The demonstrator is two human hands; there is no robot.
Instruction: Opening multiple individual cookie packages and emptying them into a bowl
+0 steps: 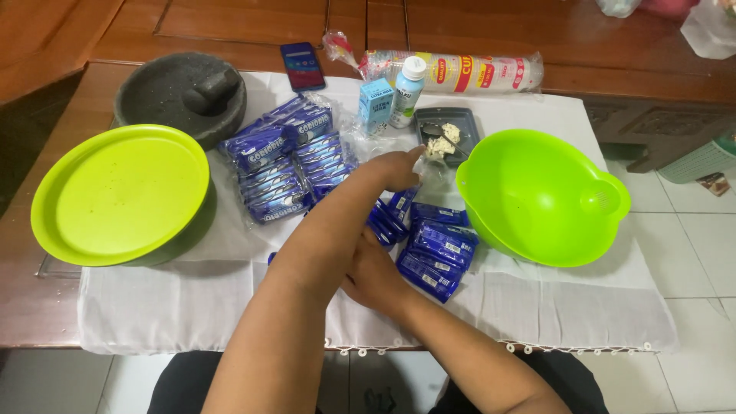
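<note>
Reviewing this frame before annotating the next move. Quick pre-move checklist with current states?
1. Left hand in view: ok, stretched toward the grey tray.
2. Right hand in view: ok, low, beside the loose blue packets; the left arm crosses over it.
3. Left hand's grip: cannot tell, fingertips blurred against clear wrap.
4. Right hand's grip: cannot tell, fingers hidden.
5. Green bowl upright and empty: ok.
6. Carton and bottle upright behind the tray: ok.

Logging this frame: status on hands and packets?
Left hand reaching over blue biscuit packets. Right hand resting on packets, grip hidden. Green colander bowl beside, not blocking.
</note>
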